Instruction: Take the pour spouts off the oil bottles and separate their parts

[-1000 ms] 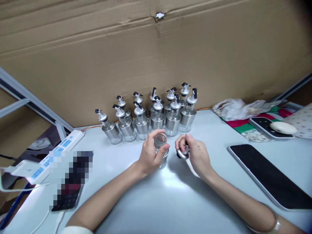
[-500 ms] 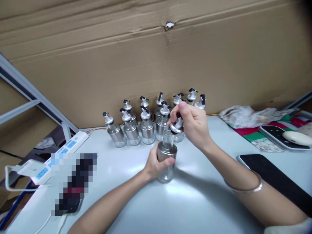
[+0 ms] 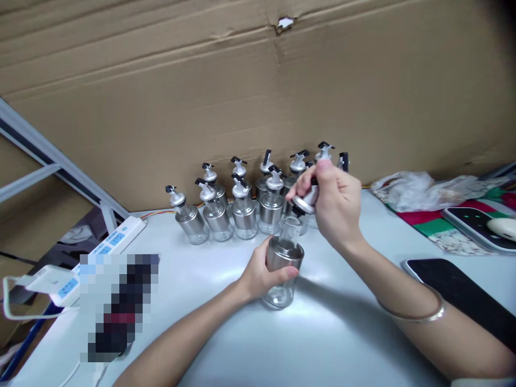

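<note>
My left hand (image 3: 268, 271) is wrapped round a glass bottle (image 3: 285, 255) with a steel band, which tilts slightly to the right on the table. The bottle's neck is uncapped. Just above and right of that neck, my right hand (image 3: 336, 201) grips a silver pourer cap (image 3: 305, 205) with a black stopper underneath; its upper part is hidden in my fingers. Behind my hands stand several matching bottles (image 3: 244, 219) with silver pourer caps and black levers, grouped near the cardboard wall. My right hand hides some of them.
A white power strip (image 3: 115, 236) with a plugged-in charger (image 3: 50, 282) lies at the left, near a pixelated dark object (image 3: 127, 306). At the right are a black pad (image 3: 455, 290), a patterned cloth (image 3: 427, 220), a plastic bag (image 3: 419, 191) and a pale mouse (image 3: 503, 228). Cardboard (image 3: 201, 97) closes the back.
My right hand has moved right and slightly away from the bottle's neck with the pourer cap. The bottle in my left hand has shifted a little right and tilts more.
</note>
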Tool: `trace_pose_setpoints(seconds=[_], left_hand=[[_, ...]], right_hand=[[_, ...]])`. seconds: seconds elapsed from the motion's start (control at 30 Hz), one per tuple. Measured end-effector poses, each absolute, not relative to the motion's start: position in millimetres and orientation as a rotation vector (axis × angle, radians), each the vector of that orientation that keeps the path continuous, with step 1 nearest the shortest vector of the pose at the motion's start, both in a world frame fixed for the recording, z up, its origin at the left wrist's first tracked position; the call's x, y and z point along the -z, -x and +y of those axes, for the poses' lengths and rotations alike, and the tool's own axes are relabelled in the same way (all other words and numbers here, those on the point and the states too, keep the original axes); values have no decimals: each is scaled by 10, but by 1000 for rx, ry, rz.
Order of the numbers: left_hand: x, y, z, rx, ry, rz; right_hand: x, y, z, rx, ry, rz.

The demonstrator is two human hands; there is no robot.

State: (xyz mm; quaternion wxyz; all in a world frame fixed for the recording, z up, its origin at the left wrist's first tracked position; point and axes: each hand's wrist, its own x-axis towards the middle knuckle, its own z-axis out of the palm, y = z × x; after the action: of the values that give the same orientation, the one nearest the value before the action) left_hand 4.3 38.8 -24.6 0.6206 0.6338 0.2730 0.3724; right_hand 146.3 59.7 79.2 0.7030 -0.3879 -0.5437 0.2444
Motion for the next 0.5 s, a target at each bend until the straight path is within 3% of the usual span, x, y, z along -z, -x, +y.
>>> trace_pose_setpoints(seconds=[0.23,0.5], left_hand=[[245,-55,369,-810,-1437,641],[230,-40,405,-763,-1380,656]], right_hand=[[-727,-1478,596,-734,926,-1427],[-665,-1468,635,-724,946,-1391]])
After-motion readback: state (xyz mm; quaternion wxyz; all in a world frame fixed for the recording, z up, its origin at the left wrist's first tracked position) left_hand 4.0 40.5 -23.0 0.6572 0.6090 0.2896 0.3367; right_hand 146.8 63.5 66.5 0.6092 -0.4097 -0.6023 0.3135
